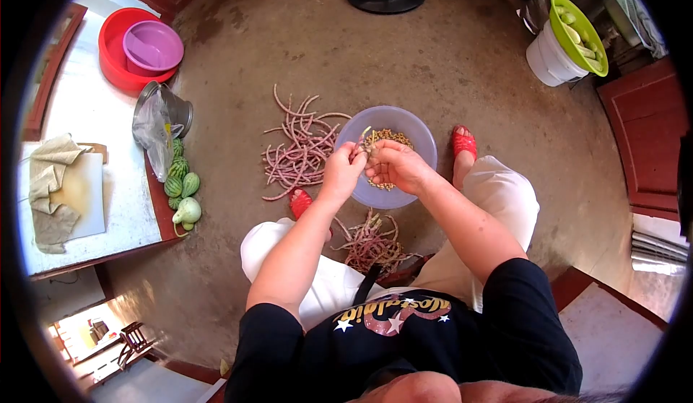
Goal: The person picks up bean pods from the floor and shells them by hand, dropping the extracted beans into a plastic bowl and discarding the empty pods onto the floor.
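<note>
Over a pale purple basin [426, 175] my two hands meet, fingers pinched close together. My left hand [343, 168] grips a purplish bean pod [364, 137], whose tip sticks up past the fingers. On its other side my right hand [398, 165] is closed at the same pod; its fingertips partly hide it. Light brown shelled beans [395, 140] lie in the basin below. To the left, long purple bean pods [299, 150] are heaped on the floor. Between my feet and my lap is a second heap of pods [370, 244], which look limp and shrivelled.
At left a white-topped counter [130, 215] carries a cutting board [88, 193] and a cloth [50, 186]. Nearby are a red basin [115, 63], a metal pot [177, 110] and small striped watermelons [175, 185]. A white bucket [550, 60] holds a green basin [559, 13] at upper right.
</note>
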A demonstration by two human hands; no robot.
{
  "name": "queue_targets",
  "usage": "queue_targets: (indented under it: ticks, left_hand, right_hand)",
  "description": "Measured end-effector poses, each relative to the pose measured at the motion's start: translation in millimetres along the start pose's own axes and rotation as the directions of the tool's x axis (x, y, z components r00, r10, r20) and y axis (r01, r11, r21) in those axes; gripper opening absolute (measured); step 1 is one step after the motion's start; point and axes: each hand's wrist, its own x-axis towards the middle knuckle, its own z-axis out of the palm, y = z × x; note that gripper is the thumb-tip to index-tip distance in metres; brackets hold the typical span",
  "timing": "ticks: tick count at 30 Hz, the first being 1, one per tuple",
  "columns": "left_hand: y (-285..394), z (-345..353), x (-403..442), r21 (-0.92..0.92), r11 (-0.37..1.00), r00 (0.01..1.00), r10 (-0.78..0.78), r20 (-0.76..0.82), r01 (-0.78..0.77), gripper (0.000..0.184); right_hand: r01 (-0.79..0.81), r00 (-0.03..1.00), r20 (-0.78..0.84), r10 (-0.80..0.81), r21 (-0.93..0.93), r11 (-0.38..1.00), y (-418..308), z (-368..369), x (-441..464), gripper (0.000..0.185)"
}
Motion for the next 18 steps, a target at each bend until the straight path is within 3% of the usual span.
queue_targets:
  ticks: [1,5,7,8,9,10,15,17,18]
  left_hand:
    - [3,0,-1,0.072,0.996,0.999,0.048,-0.019,-0.047,0.01]
    - [8,4,-6,0.033,0.998,0.999,0.052,0.013,-0.052,0.01]
    - [9,4,-4,-0.188,0.976,0.994,-0.109,0.007,0.108,0.009]
    - [9,2,-3,-0.188,0.976,0.994,-0.109,0.006,0.108,0.009]
    - [8,-2,-2,-0.323,0.925,0.98,-0.185,0.076,0.2,0.008]
    - [7,-4,-1,-0.446,0.846,0.956,-0.25,0.154,0.293,0.007]
    - [4,-7,4,-0.484,0.841,0.971,-0.207,0.122,0.241,0.007]
    - [6,-10,5,-0.482,0.836,0.964,-0.249,0.095,0.263,0.007]
    - [5,-12,5,-0.483,0.836,0.966,-0.23,0.119,0.258,0.008]
  right_hand:
    - [0.009,1.0,0.005,-0.009,0.004,1.0,0,0,1,0.01]
    - [0.029,1.0,-0.005,-0.029,-0.039,0.999,7,-5,7,0.016]
    - [0.047,0.999,-0.003,-0.047,-0.041,0.998,10,-7,11,0.015]
    - [0.065,0.998,0.001,-0.065,-0.045,0.997,11,-7,13,0.015]
    - [0.064,0.998,0.003,-0.064,-0.045,0.997,10,-7,13,0.015]
    - [0.086,0.996,-0.004,-0.087,-0.101,0.991,9,-7,13,0.013]
    - [0.098,0.993,-0.029,-0.111,-0.289,0.952,1,-8,11,0.009]
    - [0.138,0.968,-0.105,-0.227,-0.532,0.836,7,-14,16,0.011]
    - [0.135,0.969,-0.106,-0.224,-0.531,0.836,11,-17,18,0.011]
